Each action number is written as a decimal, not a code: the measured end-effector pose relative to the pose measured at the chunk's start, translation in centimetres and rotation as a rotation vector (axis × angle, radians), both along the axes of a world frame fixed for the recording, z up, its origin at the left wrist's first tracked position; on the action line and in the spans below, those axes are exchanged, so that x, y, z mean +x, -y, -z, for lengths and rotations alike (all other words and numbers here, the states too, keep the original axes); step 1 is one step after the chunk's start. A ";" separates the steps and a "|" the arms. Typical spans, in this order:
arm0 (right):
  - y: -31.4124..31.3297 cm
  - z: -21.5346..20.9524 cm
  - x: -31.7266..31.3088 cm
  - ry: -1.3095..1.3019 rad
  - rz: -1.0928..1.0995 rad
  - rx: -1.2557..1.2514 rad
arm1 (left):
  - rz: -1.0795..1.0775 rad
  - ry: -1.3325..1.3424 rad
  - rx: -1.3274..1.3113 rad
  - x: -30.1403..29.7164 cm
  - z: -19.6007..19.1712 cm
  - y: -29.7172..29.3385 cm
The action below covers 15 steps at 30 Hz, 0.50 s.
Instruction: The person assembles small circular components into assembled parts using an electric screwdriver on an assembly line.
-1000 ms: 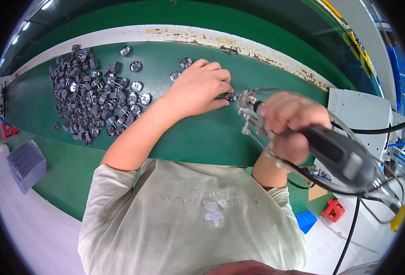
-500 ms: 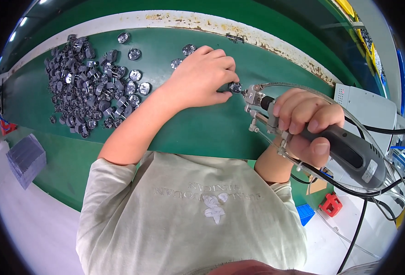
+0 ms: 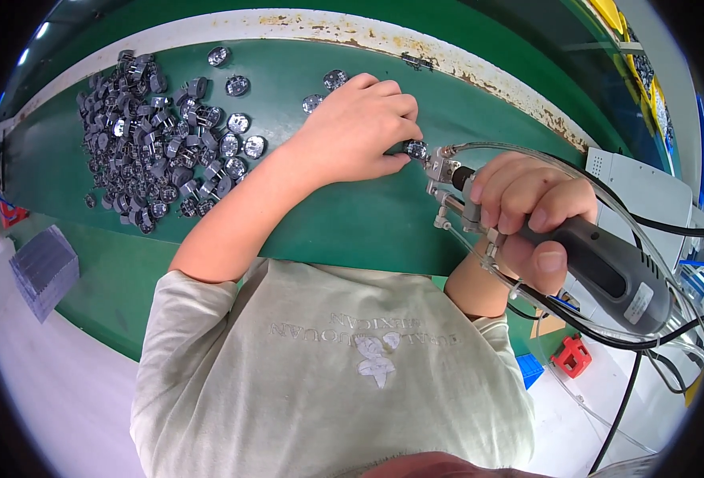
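Note:
My left hand (image 3: 365, 131) is closed on a small round dark component (image 3: 416, 149), its thumb and fingertips pinching the near edge above the green table. My right hand (image 3: 537, 215) wraps around a grey and black handheld powered tool (image 3: 607, 271), with tubes and a metal fitting clamped along it. The tool's metal head (image 3: 445, 167) points left, its tip at or very close to the component; I cannot tell whether they touch. Two similar round components, one of them (image 3: 335, 79) farther off, lie just beyond my left hand.
A large heap of round dark components (image 3: 149, 143) covers the table's left side, with several loose ones, such as one (image 3: 237, 85), beside it. A pale grey box (image 3: 639, 187) stands at the right. Black cables (image 3: 623, 406) hang at the right, near a red plastic piece (image 3: 571, 356).
The view has shifted slightly. Both hands keep their grip, and the component stays at the tool's tip, turned a little at most.

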State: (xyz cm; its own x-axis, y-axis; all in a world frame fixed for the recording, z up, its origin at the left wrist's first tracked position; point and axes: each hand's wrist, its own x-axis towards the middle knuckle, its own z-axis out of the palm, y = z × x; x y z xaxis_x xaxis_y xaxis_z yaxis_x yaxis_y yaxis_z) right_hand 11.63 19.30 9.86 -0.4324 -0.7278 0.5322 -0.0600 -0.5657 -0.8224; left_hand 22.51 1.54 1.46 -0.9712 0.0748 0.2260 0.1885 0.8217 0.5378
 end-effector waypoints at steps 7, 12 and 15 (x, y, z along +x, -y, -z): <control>0.1 0.1 0.1 -0.013 -0.018 -0.002 | -0.002 0.002 0.008 0.1 0.0 0.0; 0.1 0.1 0.2 -0.009 -0.015 -0.009 | 0.001 -0.001 -0.002 0.1 0.1 -0.1; 0.4 0.1 0.4 -0.006 0.004 -0.008 | -0.003 0.006 0.004 0.1 0.2 0.0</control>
State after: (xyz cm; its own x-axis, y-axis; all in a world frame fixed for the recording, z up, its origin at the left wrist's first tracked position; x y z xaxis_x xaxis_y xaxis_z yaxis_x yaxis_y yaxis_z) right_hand 12.05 18.88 9.75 -0.4323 -0.7218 0.5405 -0.0670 -0.5720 -0.8175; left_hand 22.56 1.57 1.26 -0.9729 0.0709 0.2202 0.1826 0.8200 0.5425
